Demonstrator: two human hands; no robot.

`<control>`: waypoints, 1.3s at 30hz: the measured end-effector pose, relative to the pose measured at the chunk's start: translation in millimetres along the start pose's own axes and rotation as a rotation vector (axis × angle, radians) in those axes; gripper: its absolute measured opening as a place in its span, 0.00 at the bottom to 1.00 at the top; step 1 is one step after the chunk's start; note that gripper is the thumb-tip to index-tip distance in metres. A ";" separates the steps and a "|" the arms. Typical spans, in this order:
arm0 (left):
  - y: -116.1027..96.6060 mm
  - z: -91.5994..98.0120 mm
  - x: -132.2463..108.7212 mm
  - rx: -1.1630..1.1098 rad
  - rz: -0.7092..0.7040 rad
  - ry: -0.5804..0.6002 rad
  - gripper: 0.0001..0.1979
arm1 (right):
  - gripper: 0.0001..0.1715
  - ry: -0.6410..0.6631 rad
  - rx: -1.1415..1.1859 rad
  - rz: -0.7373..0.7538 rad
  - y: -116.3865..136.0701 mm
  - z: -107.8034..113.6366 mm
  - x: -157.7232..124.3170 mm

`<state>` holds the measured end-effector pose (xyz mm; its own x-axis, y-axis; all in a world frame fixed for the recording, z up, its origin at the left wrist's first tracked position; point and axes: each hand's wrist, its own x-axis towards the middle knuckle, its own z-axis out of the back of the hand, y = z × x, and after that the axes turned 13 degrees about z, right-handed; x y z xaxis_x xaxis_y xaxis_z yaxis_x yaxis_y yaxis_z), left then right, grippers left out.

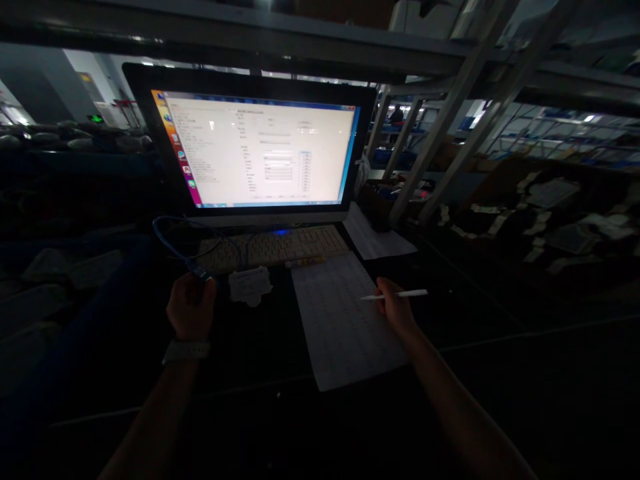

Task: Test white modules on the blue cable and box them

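Note:
My left hand [191, 308] is closed on the plug end of a blue cable [170, 245], which loops up and back toward the keyboard [295, 244]. Just right of that hand, a small pale flat device [251, 285] lies on the dark table; its kind is hard to make out in the dim light. My right hand [395, 308] grips a white pen [411, 293], its tip pointing left over a printed sheet [345, 333]. The wrist of this hand is over the sheet's right edge.
A lit monitor [260, 153] stands behind the keyboard, showing a form. Another paper [383, 241] lies right of the keyboard. At left is a blue bin [95, 320] with pale parts; at right, a box [560, 220] holds more. Metal shelf posts [450, 127] rise behind.

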<state>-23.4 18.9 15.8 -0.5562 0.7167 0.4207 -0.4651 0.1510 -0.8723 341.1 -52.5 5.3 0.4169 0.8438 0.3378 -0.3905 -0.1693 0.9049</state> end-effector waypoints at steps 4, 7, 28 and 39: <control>-5.8 1.3 -1.2 0.021 -0.036 -0.011 0.13 | 0.25 0.017 -0.010 0.016 -4.2 0.7 1.0; -10.0 1.1 -2.4 -0.027 -0.051 -0.019 0.13 | 0.24 0.018 -0.013 0.034 -2.9 0.3 0.5; -5.0 -4.4 -1.8 -0.021 -0.054 0.048 0.15 | 0.25 0.042 0.041 0.016 1.9 0.1 0.7; -2.4 -1.1 -3.8 -0.033 0.004 0.083 0.15 | 0.23 0.463 0.073 0.144 41.2 -79.0 -20.7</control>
<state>-19.4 16.5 16.0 -0.4980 0.7714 0.3962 -0.4392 0.1695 -0.8822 251.5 -36.7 15.2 -0.0525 0.9441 0.3254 -0.3518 -0.3225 0.8788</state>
